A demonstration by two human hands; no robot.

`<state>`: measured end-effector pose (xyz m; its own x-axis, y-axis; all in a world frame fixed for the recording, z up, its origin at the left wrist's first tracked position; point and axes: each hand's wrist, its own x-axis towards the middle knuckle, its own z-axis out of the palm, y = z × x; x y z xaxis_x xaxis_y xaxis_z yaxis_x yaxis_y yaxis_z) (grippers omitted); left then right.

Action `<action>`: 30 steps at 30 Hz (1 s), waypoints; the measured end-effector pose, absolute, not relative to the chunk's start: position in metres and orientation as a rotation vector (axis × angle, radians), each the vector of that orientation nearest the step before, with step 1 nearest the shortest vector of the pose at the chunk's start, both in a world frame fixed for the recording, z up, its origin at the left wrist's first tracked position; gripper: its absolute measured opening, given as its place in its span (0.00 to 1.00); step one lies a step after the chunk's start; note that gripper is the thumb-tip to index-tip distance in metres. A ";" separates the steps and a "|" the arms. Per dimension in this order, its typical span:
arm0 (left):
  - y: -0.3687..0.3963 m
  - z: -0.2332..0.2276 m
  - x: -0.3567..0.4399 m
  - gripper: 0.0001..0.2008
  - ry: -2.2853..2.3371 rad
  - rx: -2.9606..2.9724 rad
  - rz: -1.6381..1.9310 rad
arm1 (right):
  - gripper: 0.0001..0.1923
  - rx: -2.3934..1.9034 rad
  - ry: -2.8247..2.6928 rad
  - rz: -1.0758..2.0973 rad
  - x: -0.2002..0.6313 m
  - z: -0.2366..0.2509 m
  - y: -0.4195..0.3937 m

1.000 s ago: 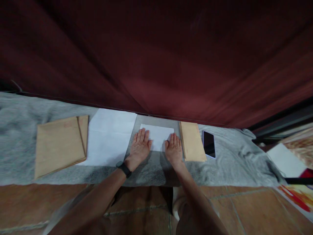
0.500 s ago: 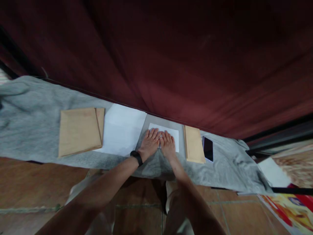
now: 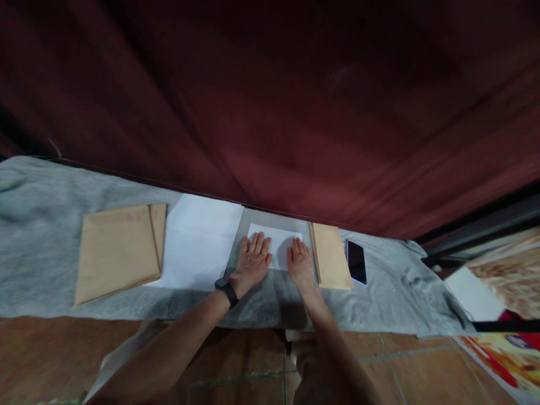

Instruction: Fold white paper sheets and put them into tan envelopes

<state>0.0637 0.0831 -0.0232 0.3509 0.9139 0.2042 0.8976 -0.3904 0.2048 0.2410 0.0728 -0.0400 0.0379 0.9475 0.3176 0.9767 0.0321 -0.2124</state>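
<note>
Midway along the cloth-covered bench (image 3: pixel 405 304), flat beneath the left hand (image 3: pixel 253 263) and right hand (image 3: pixel 301 263): a small white paper rectangle (image 3: pixel 279 252), apart from the larger white sheet (image 3: pixel 200 242) to the left and near the slim brown envelopes (image 3: pixel 333 256) to the right. Over one end, a left palm with loosely spread fingers; over the other, a right palm with fingers closer together; no pinch in either. Looks light and thin, easy to crease, quick to slide; whether folded or single, hard to tell. Best taken by a corner or the bare far edge, thumb under, or steadied with open palms. Beyond the white sheet, stacked wide brown envelopes (image 3: pixel 116 250); past the slim ones, a dark-screened phone (image 3: pixel 356 262). Underneath, grey cloth (image 3: pixel 37 225), soft-looking and rumpled toward the right, probably a yielding backing for pressing. Behind, a dark red curtain (image 3: pixel 270 112); below, terracotta floor tiles (image 3: pixel 240 354); dim light throughout.
</note>
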 end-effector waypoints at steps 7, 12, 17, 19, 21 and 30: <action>0.092 -0.030 0.060 0.26 1.607 2.549 0.526 | 0.24 -1.701 -2.141 -0.045 0.198 -0.033 0.088; 0.097 -0.036 0.050 0.27 1.681 2.554 0.574 | 0.24 -1.782 -2.117 -0.142 0.201 -0.043 0.088; 0.101 -0.036 0.047 0.29 1.810 2.514 0.596 | 0.27 -1.857 -1.985 -0.204 0.217 -0.051 0.094; 0.103 -0.035 0.047 0.29 1.871 2.471 0.594 | 0.28 -1.888 -1.925 -0.223 0.225 -0.055 0.094; 0.106 -0.033 0.046 0.29 1.918 2.438 0.581 | 0.28 -1.910 -1.877 -0.245 0.233 -0.058 0.093; 0.124 -0.018 0.035 0.28 1.932 2.330 0.599 | 0.28 -1.961 -1.851 -0.261 0.238 -0.047 0.091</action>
<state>0.0346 0.1242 -0.0180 0.1411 0.9558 0.2578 0.9341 -0.2149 0.2852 0.2384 0.0915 -0.0471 0.0916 0.9033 0.4192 0.9840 -0.0175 -0.1774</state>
